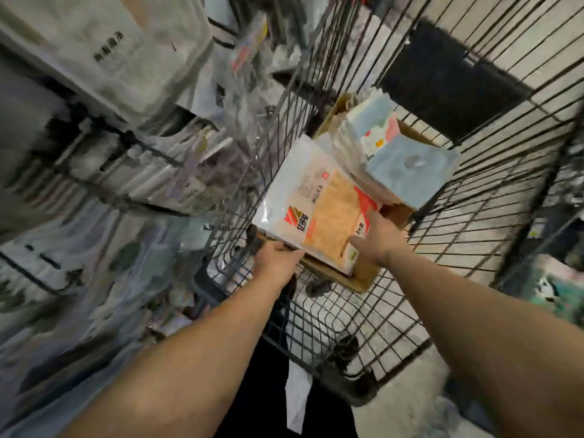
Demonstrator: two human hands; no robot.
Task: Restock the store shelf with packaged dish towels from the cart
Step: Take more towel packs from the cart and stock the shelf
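- Shelf [104, 99]: to your left, badly blurred; hanging or stacked pale packs, detail not readable.
- Cart [410, 248]: dark wire basket, right of the shelf, with a cardboard box [347, 276] in its near-left corner.
- Stack of blue towel packs [414, 165]: sits on the far end of the box, tilted, film-wrapped.
- Orange dish-towel pack [319, 210]: lies on top at the near end of the box. Clear film, white backing card, orange cloth, red-and-gold logo.
- Handling, judged: light, soft, flexes in the middle — film likely slippery. Grip both short edges, or pinch film and card together.
- Left hand [278, 257]: at the pack's near-left corner, fingers curled under the edge; appears to grip it.
- Right hand [377, 238]: at the near-right edge, thumb on top; fingers hidden, so grasp unclear.
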